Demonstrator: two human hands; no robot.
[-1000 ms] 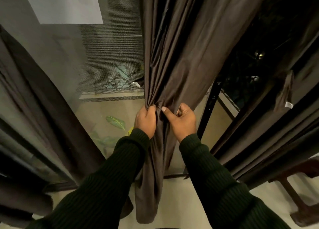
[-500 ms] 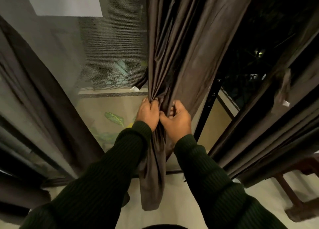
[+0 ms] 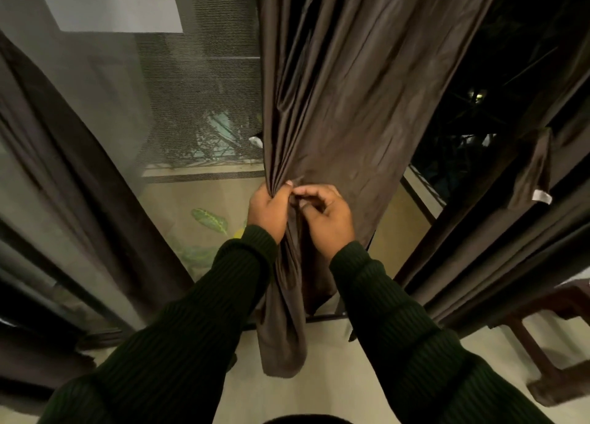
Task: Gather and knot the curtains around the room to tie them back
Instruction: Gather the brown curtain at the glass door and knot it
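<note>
Both hands bunch the middle curtain [image 3: 344, 97] in front of the glass door [image 3: 198, 104].

The left hand [image 3: 269, 209] grips the gathered pleats in a fist; just beside it, the right hand [image 3: 329, 219] pinches a fold with curled fingers. Below the hands the curtain hangs in a narrow bundle above the floor [image 3: 329, 385].

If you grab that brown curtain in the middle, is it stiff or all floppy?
Probably floppy: the brown curtain bunches into narrow folds where the left hand grips it. Its tail droops limp below. It looks smooth and faintly shiny, so it may slip; the right hand pinches it too.
</note>
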